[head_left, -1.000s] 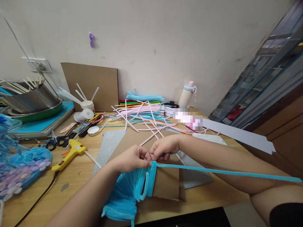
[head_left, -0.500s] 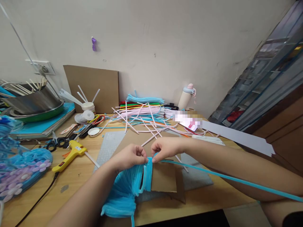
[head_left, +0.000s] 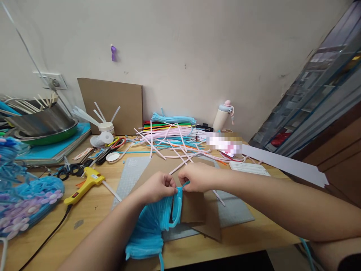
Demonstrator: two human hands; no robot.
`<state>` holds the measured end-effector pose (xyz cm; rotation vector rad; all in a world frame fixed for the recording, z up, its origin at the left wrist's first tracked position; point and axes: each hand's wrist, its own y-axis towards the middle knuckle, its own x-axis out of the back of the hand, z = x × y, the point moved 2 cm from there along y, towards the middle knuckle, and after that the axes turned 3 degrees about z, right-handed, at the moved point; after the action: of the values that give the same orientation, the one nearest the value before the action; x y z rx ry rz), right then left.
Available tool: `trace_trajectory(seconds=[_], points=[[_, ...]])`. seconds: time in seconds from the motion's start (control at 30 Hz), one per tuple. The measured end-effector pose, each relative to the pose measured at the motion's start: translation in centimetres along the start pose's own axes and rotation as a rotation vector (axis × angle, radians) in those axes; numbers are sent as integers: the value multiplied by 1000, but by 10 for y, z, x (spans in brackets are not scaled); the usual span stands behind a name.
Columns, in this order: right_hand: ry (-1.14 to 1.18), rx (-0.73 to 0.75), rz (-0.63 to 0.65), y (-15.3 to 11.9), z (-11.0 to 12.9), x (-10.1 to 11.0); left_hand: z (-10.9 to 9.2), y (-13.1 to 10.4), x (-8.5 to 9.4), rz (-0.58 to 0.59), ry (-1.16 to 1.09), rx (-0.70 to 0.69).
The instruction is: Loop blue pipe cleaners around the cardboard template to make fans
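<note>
Light-blue pipe cleaners (head_left: 150,226) lie packed side by side in rows around a piece of brown cardboard (head_left: 193,209), whose bare end sticks out to the right. My left hand (head_left: 162,184) pinches the top edge of the rows between thumb and fingertips. Close beside it, my right hand (head_left: 194,177) is closed at the same top edge, a short bit of blue pipe cleaner showing at its fingertips. One blue loop stands slightly apart at the right end of the rows. A loose blue end hangs down at the front.
A yellow glue gun (head_left: 84,186), black scissors (head_left: 69,169) and a blue piece with pastel flowers (head_left: 31,210) lie left. Pink pipe cleaners (head_left: 169,135) are heaped behind my hands, near a bottle (head_left: 222,117). A grey cutting mat (head_left: 237,209) lies beneath the cardboard.
The long blue strand that ran right beneath my right forearm no longer shows there; blue shows near the lower right edge instead. The cardboard's bare end has tilted, and my view has shifted slightly.
</note>
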<state>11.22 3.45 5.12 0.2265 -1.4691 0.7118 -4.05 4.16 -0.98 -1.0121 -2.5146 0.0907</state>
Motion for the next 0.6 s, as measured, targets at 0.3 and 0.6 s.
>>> trace_trajectory(seconds=[0.3, 0.6], points=[[-257, 120, -405, -17, 18, -26, 3, 3, 7, -152, -12, -44], [538, -38, -877, -12, 9, -55, -9, -1, 1, -448, -107, -92]])
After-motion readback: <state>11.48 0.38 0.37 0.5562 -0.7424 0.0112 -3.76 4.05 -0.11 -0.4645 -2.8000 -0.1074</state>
